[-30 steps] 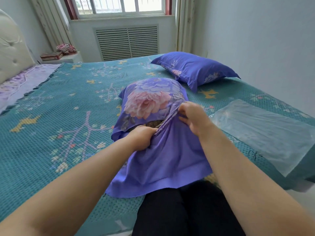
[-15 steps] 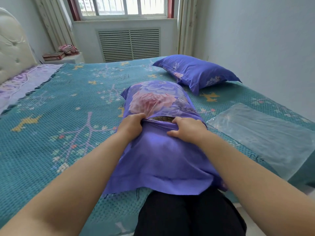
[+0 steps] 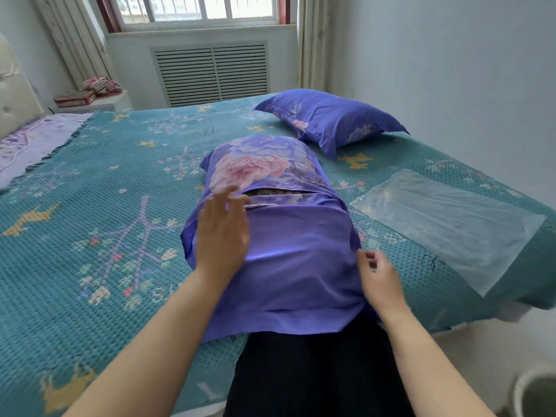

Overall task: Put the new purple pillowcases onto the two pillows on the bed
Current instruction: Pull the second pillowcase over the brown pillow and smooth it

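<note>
**Asker:** Two hands were out over the bed — what was each doing?

**Watcher:** Nearest, the right hand (image 3: 379,279) sat at the right edge of the near pillowcase (image 3: 288,254), fingers loosely bent beside the cloth. Whether they pinched the fabric I could not tell. A little farther, the left hand (image 3: 222,233) lay flat with straight fingers on the left side of the case, gripping nothing, probably smoothing it.

**Asker:** And the pillow itself?

**Watcher:** It lay lengthwise, its near hem hanging off the bed's (image 3: 75,206) near edge. Past the left fingertips the opening (image 3: 275,193) gaped, showing a dark strip of the pillow inside, so I judged the flap not yet tucked shut.

**Asker:** Why so close to the edge?

**Watcher:** Likely to keep the open end within reach for both hands.

**Asker:** Farther on?

**Watcher:** To the right lay a clear plastic bag (image 3: 451,224), flat, presumably the packaging. Far right lay the second pillow (image 3: 331,121), fully covered in purple and set well apart, seemingly finished.
</note>
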